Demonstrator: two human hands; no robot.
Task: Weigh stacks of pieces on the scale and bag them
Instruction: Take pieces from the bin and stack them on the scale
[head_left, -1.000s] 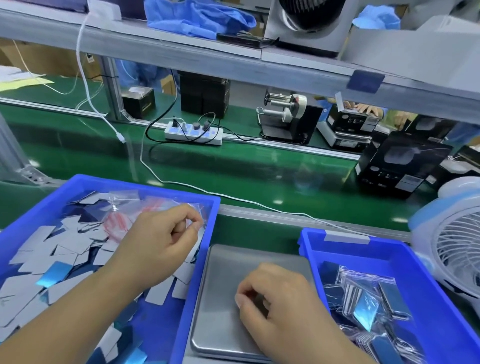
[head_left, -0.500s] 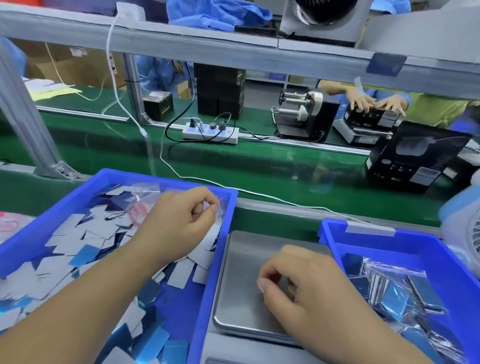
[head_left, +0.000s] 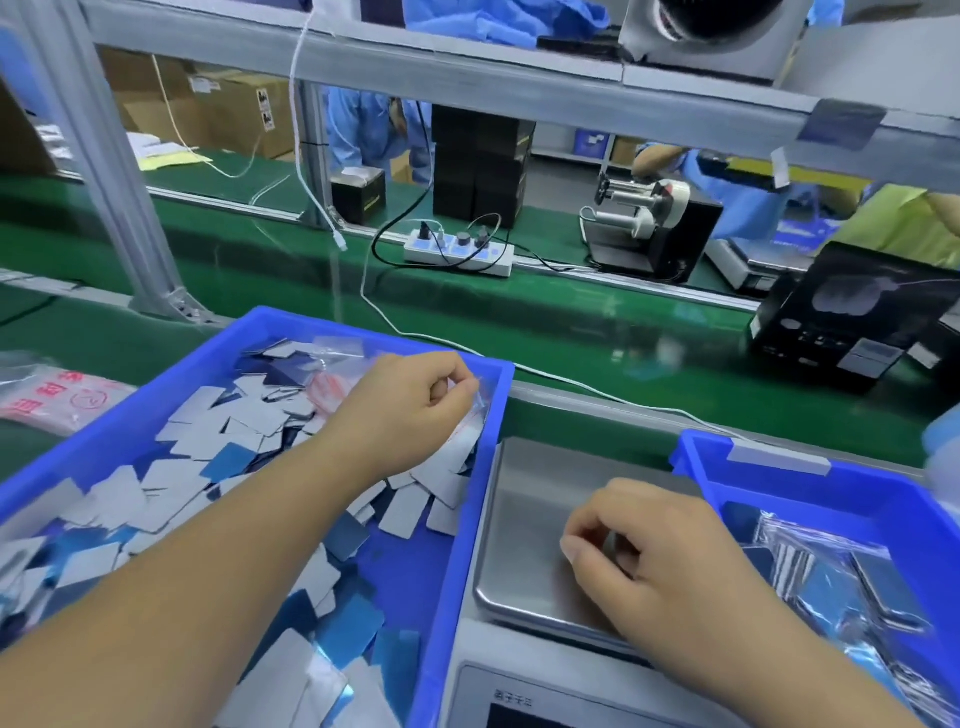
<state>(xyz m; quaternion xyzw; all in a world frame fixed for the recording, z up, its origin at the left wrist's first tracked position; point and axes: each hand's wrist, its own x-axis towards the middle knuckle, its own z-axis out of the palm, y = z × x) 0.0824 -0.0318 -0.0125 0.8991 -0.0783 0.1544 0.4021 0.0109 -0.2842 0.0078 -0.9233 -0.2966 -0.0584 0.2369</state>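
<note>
Two blue bins (head_left: 470, 499) flank the scale pan (head_left: 524, 525). A clear bag (head_left: 475, 402) is pinched by the left hand (head_left: 410, 405) above loose pieces (head_left: 208, 431); a small stack (head_left: 609, 545) is gripped on the pan by the right hand (head_left: 654, 551).

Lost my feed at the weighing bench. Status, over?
Left hand pinching a clear bag over the loose-pieces bin. Right hand curled on the scale pan, gripping something mostly hidden. Nothing in the way.

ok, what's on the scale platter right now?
Only the right hand, fingers curled over something on the steel scale platter. The hand covers whatever is beneath, so no stack is visible.
</note>
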